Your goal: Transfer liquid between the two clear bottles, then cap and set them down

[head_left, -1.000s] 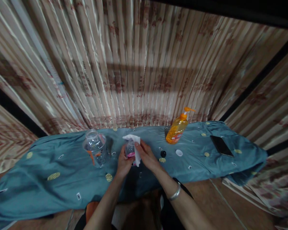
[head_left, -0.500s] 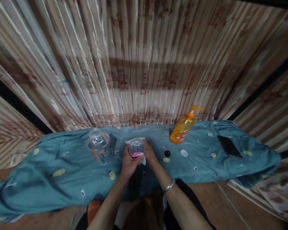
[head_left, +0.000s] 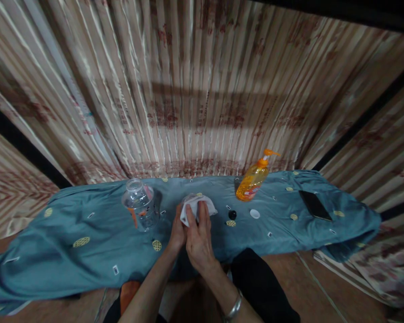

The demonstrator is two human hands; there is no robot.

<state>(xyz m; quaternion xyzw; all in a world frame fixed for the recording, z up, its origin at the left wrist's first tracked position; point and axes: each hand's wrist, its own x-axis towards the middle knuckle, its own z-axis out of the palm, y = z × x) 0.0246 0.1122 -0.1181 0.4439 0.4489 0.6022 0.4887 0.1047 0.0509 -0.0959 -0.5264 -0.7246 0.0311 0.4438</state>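
A large clear jar [head_left: 139, 211] stood open on the teal cloth [head_left: 70, 251] with something orange low inside. The pump bottle [head_left: 252, 181] held orange liquid. Just right of the large jar, the left hand [head_left: 177, 231] gripped what seemed a small clear jar [head_left: 189, 197], mostly hidden. The right hand [head_left: 197, 237] held a crumpled white tissue [head_left: 197, 206] wrapped over it.

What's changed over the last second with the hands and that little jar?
The right hand swung from the right side of the jar across its front and now presses the cloth over it, hiding nearly all of it. The left hand keeps its grip on the jar. Big jar, soap bottle, caps and phone stayed put.
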